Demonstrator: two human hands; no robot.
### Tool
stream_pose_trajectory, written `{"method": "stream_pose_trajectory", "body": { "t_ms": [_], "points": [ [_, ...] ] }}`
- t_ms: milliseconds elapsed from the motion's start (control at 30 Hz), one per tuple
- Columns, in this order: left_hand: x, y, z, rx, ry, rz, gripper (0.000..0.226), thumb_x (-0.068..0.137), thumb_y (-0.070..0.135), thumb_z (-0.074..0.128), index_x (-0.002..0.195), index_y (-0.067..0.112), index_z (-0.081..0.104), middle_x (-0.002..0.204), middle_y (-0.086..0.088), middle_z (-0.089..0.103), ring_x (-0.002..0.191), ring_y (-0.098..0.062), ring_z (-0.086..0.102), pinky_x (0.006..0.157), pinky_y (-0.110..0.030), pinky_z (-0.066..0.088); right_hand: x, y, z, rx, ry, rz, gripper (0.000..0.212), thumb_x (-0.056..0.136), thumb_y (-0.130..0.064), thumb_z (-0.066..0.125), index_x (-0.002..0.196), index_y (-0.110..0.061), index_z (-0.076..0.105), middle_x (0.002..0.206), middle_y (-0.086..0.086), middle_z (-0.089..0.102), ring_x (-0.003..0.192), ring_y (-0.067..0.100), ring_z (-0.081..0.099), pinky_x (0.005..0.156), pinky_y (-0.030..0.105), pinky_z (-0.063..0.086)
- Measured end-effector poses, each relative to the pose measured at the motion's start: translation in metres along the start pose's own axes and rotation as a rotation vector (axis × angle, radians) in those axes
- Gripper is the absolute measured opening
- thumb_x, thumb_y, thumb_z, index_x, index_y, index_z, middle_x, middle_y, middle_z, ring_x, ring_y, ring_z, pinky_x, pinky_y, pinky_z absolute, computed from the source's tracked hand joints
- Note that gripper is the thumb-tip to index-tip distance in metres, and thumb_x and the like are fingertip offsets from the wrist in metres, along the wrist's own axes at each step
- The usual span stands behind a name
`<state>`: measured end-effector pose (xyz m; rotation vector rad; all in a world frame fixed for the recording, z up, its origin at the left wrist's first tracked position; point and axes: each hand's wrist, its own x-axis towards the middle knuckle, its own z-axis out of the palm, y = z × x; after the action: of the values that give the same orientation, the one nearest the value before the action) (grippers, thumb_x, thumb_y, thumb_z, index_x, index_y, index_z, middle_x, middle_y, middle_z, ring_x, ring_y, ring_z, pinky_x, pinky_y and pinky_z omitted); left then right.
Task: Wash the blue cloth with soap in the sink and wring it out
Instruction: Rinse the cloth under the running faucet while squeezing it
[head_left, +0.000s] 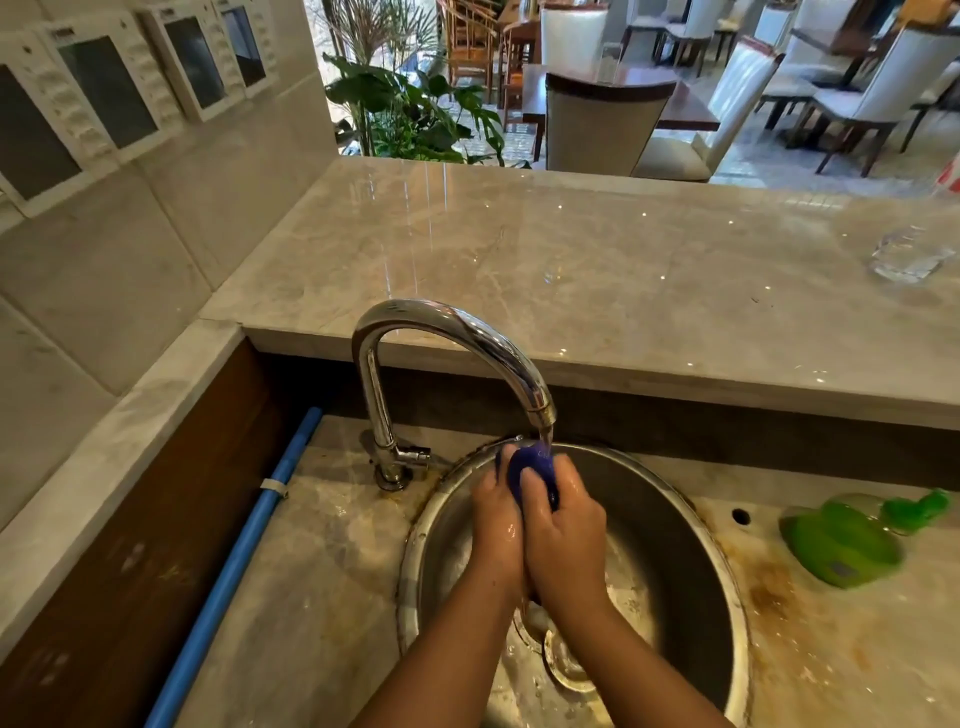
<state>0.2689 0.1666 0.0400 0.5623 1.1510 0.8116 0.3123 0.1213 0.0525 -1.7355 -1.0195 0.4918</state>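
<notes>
Both wet hands met over the round steel sink (670, 525) — left hand (497, 525) and right hand (563, 535) pressed together, each grip clamped on the balled-up blue cloth (530, 465), w/ the cloth poking out above the fingers. Water ran from the chrome tap (447, 332) straight onto the cloth. Right of the sink, a green soap bottle (844, 540) lay on its side on the stained counter (291, 587). A blue pipe (244, 561) ran along the left edge. Farther back — a clear glass (906, 254) on the raised marble ledge, then plants (410, 114) & dining chairs.
</notes>
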Motion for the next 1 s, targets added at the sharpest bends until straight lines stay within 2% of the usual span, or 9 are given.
{"method": "stream_pose_trajectory", "body": {
  "t_ms": [67, 167, 233, 333, 433, 600, 767, 900, 1000],
  "points": [
    [-0.005, -0.008, 0.000, 0.018, -0.061, -0.006, 0.032, 0.098, 0.049, 0.053, 0.109, 0.023, 0.068, 0.100, -0.009, 0.076, 0.094, -0.027, 0.074, 0.092, -0.049, 0.057, 0.016, 0.011, -0.002, 0.020, 0.031, 0.122, 0.016, 0.102, -0.021, 0.050, 0.092, -0.030, 0.059, 0.079, -0.006, 0.066, 0.070, 0.007, 0.063, 0.061, 0.022, 0.048],
    [-0.016, -0.007, 0.003, 0.032, -0.180, 0.048, 0.020, 0.100, 0.034, 0.056, 0.115, 0.025, 0.065, 0.107, -0.007, 0.077, 0.101, -0.027, 0.074, 0.096, -0.055, 0.055, 0.028, 0.022, -0.009, 0.137, 0.195, 0.280, 0.020, 0.103, -0.020, 0.049, 0.087, -0.029, 0.057, 0.079, 0.000, 0.064, 0.069, 0.016, 0.061, 0.062, 0.027, 0.045],
    [-0.011, 0.000, 0.001, 0.054, -0.183, 0.108, 0.021, 0.099, 0.031, 0.059, 0.116, 0.021, 0.064, 0.108, -0.010, 0.076, 0.101, -0.029, 0.073, 0.095, -0.056, 0.055, 0.019, 0.013, -0.011, 0.202, 0.232, 0.251, 0.017, 0.102, -0.020, 0.049, 0.089, -0.023, 0.060, 0.078, 0.001, 0.064, 0.066, 0.011, 0.061, 0.060, 0.023, 0.048],
    [0.006, 0.010, -0.006, 0.113, -0.037, 0.130, 0.033, 0.097, 0.040, 0.058, 0.115, 0.013, 0.063, 0.101, -0.012, 0.074, 0.092, -0.028, 0.073, 0.090, -0.049, 0.058, -0.006, -0.002, -0.004, 0.211, 0.067, 0.110, 0.012, 0.100, -0.017, 0.051, 0.099, -0.021, 0.063, 0.082, -0.004, 0.067, 0.071, 0.001, 0.063, 0.064, 0.014, 0.050],
    [0.001, 0.006, -0.007, -0.021, -0.045, -0.016, 0.042, 0.098, 0.048, 0.051, 0.114, 0.010, 0.061, 0.093, -0.011, 0.071, 0.082, -0.025, 0.070, 0.077, -0.039, 0.056, -0.005, 0.000, 0.004, 0.048, -0.033, 0.016, 0.008, 0.099, -0.021, 0.055, 0.101, -0.026, 0.061, 0.084, -0.008, 0.067, 0.076, 0.003, 0.064, 0.067, 0.020, 0.053],
    [-0.014, -0.004, -0.008, 0.064, -0.167, 0.070, 0.025, 0.100, 0.036, 0.055, 0.121, 0.024, 0.063, 0.113, -0.007, 0.075, 0.103, -0.025, 0.073, 0.096, -0.053, 0.056, 0.022, 0.016, -0.005, 0.103, 0.064, 0.237, 0.014, 0.102, -0.018, 0.049, 0.094, -0.025, 0.058, 0.080, -0.005, 0.064, 0.065, 0.000, 0.061, 0.057, 0.015, 0.047],
    [0.002, 0.015, -0.009, 0.116, -0.059, 0.130, 0.031, 0.102, 0.042, 0.050, 0.117, 0.018, 0.062, 0.106, -0.009, 0.074, 0.097, -0.026, 0.072, 0.095, -0.048, 0.056, -0.007, -0.004, -0.004, 0.191, 0.047, 0.098, 0.014, 0.102, -0.015, 0.049, 0.096, -0.019, 0.061, 0.079, -0.006, 0.065, 0.068, 0.000, 0.062, 0.061, 0.015, 0.049],
    [-0.008, 0.002, -0.002, 0.078, -0.072, 0.055, 0.029, 0.103, 0.042, 0.048, 0.106, 0.019, 0.065, 0.094, -0.007, 0.074, 0.084, -0.021, 0.072, 0.082, -0.040, 0.057, 0.006, -0.001, -0.001, 0.021, -0.006, 0.064, 0.015, 0.102, -0.019, 0.049, 0.093, -0.025, 0.059, 0.080, -0.006, 0.066, 0.073, 0.002, 0.063, 0.064, 0.011, 0.047],
    [-0.016, -0.004, -0.003, 0.081, -0.159, 0.050, 0.027, 0.102, 0.043, 0.049, 0.118, 0.027, 0.064, 0.111, -0.004, 0.075, 0.099, -0.021, 0.074, 0.093, -0.047, 0.058, 0.027, 0.014, -0.009, 0.042, 0.030, 0.201, 0.017, 0.103, -0.023, 0.047, 0.089, -0.022, 0.056, 0.078, -0.001, 0.064, 0.068, 0.014, 0.063, 0.064, 0.027, 0.051]
  ]
}}
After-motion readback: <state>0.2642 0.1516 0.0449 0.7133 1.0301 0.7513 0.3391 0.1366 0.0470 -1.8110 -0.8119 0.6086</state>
